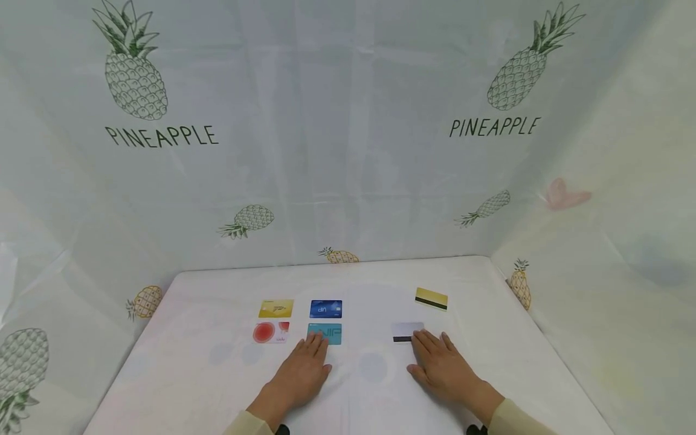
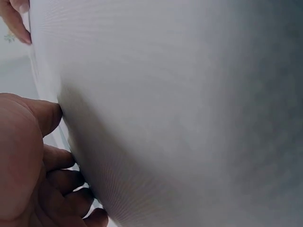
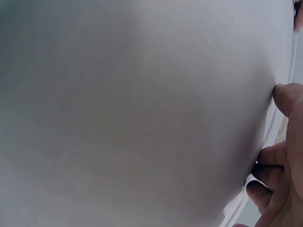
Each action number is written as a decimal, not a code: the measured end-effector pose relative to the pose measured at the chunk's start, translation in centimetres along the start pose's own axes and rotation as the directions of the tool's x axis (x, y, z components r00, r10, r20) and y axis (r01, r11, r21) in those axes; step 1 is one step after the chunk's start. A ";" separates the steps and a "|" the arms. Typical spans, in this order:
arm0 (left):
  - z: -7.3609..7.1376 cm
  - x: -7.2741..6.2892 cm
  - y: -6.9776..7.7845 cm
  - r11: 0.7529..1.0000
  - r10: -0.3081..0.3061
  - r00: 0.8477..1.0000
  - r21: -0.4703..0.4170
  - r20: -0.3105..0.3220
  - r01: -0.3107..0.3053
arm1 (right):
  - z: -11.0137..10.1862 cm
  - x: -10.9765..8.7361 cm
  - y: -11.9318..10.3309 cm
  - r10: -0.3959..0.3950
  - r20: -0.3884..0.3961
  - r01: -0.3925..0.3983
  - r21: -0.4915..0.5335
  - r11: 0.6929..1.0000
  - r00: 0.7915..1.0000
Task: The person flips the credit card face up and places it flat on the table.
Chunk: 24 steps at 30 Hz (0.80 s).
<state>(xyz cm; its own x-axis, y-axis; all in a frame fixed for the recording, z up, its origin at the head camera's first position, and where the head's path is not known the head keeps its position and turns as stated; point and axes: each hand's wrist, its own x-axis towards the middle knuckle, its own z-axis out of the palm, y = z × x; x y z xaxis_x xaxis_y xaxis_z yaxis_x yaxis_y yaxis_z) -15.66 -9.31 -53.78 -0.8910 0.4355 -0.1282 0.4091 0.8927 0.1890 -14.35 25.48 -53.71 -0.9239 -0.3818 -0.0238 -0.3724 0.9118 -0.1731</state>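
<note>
In the head view my left hand [image 1: 304, 371] lies palm down, its fingertips on the lower edge of a teal card [image 1: 334, 332]. Right above that is a blue card [image 1: 326, 309]. To the left sit a gold card [image 1: 276, 309] and a white card with red circles [image 1: 270, 332]. My right hand [image 1: 443, 368] is palm down too, fingertips touching the right side of a pale grey card [image 1: 405, 329] that shows a black stripe. Farther back, a gold card with a black stripe [image 1: 432, 298] lies slightly turned. From the left wrist, the thumb and fingers [image 2: 59, 158] touch the cloth.
A white cloth [image 1: 217, 386] covers the table, whose far edge meets a hanging curtain [image 1: 337, 151] printed with pineapples. More of this sheeting rises along the left and right sides. Both wrist views are mostly filled by the pale table surface [image 3: 142, 113].
</note>
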 end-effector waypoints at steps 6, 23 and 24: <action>-0.4 -0.2 0.1 1.000 0.016 0.999 0.020 -0.028 -0.015 | 0.7 0.6 -2.2 -0.099 -0.019 0.098 -0.029 0.995 0.995; 1.2 -0.2 6.5 0.970 0.214 0.976 0.111 0.024 -0.216 | 1.6 1.0 -7.7 -0.182 0.036 0.186 -0.155 0.970 0.983; 1.3 -0.2 6.6 0.968 0.222 0.975 0.114 0.029 -0.224 | 1.7 1.0 -7.8 -0.190 0.034 0.193 -0.159 0.968 0.981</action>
<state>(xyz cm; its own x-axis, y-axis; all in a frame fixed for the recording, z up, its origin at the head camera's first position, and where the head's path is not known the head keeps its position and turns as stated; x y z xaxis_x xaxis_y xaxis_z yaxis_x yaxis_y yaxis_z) -12.53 -3.38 -53.80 -0.7719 0.6261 -0.1108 0.6180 0.7797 0.1007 -12.22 17.71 -54.06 -0.8327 -0.5532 -0.0242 -0.5530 0.8330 -0.0156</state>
